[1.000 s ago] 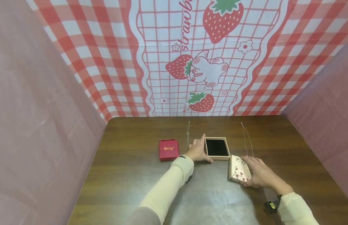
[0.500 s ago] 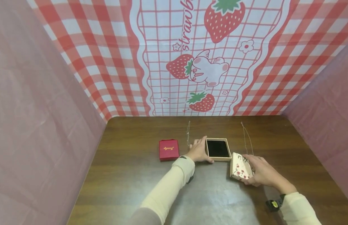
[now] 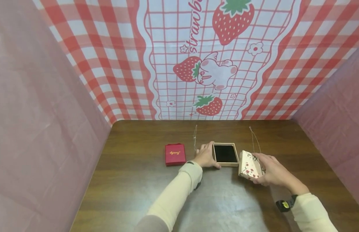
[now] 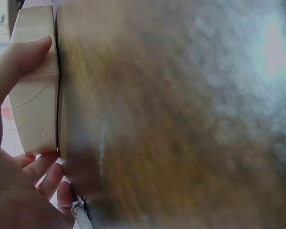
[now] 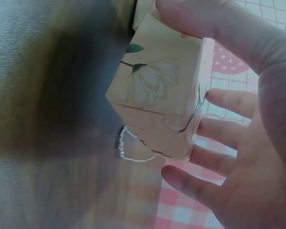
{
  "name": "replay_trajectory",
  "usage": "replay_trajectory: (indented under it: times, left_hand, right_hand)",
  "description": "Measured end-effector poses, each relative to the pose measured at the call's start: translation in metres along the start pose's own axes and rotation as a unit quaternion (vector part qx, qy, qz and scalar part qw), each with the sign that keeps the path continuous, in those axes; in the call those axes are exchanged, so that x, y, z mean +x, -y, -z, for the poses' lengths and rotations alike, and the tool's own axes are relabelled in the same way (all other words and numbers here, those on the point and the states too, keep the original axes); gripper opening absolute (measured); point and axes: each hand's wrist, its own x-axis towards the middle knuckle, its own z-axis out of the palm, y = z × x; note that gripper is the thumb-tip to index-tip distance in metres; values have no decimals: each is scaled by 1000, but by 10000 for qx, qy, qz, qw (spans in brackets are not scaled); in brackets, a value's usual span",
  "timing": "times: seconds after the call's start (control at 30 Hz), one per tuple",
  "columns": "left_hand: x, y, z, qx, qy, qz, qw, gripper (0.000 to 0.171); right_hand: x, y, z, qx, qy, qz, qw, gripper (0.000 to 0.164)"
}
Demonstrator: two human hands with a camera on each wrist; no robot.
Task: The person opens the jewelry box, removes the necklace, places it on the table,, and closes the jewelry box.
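Note:
My left hand [image 3: 205, 157] grips the left side of an open jewelry box base [image 3: 230, 164], its thumb against the front wall in the left wrist view. A black pad [image 3: 226, 153] lines the base. Just to the right, my right hand [image 3: 273, 170] holds the floral box lid [image 3: 249, 166] by its edges, tilted and raised over the table. The right wrist view shows the thumb on the lid's near wall [image 5: 152, 95] and the fingertips along the other side. Beyond the lid lies a thin necklace [image 3: 256, 139], its lower end hidden by lid and hand.
A red jewelry box [image 3: 175, 155] with gold lettering sits closed on the left of the wooden table [image 3: 124, 180]. Another necklace [image 3: 195, 137] lies behind my left hand. A strawberry-print cloth [image 3: 208, 80] hangs along the back, with pink cloth at both sides.
My right hand has lifted the lid and moved it slightly away from me, tilting it more beside the base. The left hand stays at the base, which has shifted a little right in view.

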Motion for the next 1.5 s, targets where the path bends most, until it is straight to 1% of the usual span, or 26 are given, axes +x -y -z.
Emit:
replay_trajectory:
  times: [0.2,0.5,0.7,0.83,1.0,1.1,1.3,1.5]
  left_hand:
    - [-3,-1,0,-40,41,38,10000,118]
    - [-4,-2,0,-91,56,65,9999,116]
    - [-4,-1,1,-121,43,74,9999,117]
    - [-4,-1,1,-148,45,42,9999,118]
    - [-4,1,0,-199,101,32,9997,121]
    - [-3,2,-1,-214,138,22,9997,123]
    - [0,3,-2,-231,161,13,9996,126]
    - [1,4,-3,-286,188,16,9994,128]
  right_hand:
    - [7,1,3,-31,-155,187,9997,106]
    - [17,2,4,-3,-43,170,9998,105]
    - [30,6,3,-26,-170,463,9988,110]
    - [40,9,4,-81,-105,547,9984,111]
    - [52,14,4,12,117,446,9989,112]
    - [59,17,2,91,226,425,9988,110]
    - [72,21,-4,95,222,624,9978,110]
    - [79,23,-10,145,166,831,9963,110]
